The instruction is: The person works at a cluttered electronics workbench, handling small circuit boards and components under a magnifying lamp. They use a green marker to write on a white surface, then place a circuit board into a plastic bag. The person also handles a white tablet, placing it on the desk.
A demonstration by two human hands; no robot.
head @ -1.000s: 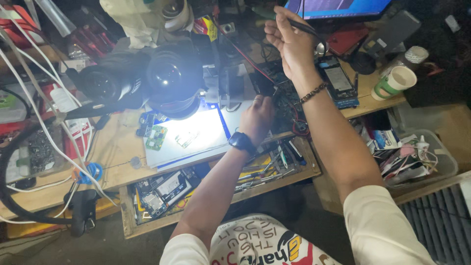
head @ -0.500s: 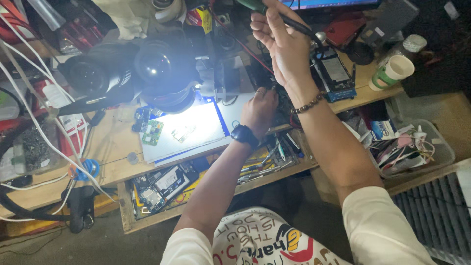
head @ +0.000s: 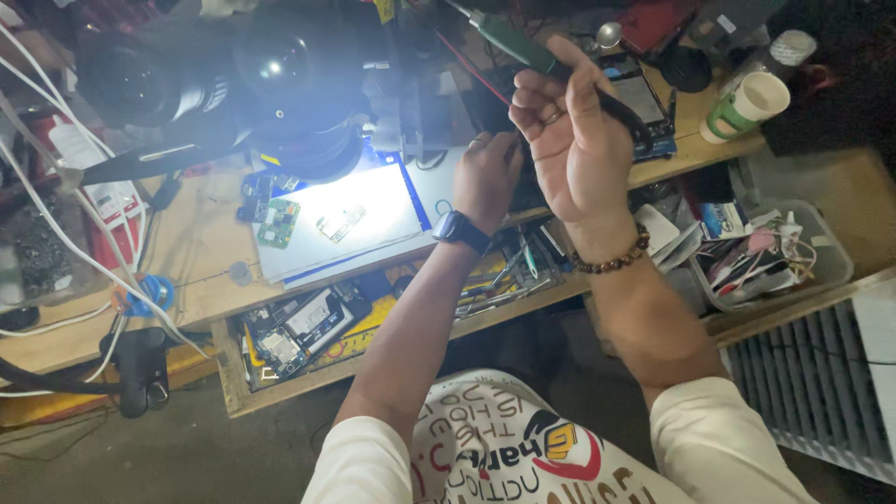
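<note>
My right hand (head: 571,131) is raised above the bench, fingers closed on a green-handled tool (head: 509,42) with a dark cord running from it. My left hand (head: 487,177), a dark watch on its wrist, reaches to the dark area at the back of the work mat (head: 373,219); what its fingers touch is hidden. On the brightly lit mat lie a small green circuit board (head: 277,222) and a smaller board piece (head: 340,222). A black microscope head (head: 280,84) hangs over the mat.
A paper cup with a green band (head: 747,105) stands at the right, a phone (head: 639,98) beside it. An open drawer (head: 308,331) holds phone parts and tweezers. A clear bin (head: 761,261) of cables sits at right. White cables (head: 56,215) trail at left.
The view has drawn nearer. My right hand with the tool has come down and toward me from the laptop area. My left hand has stayed at the back of the mat.
</note>
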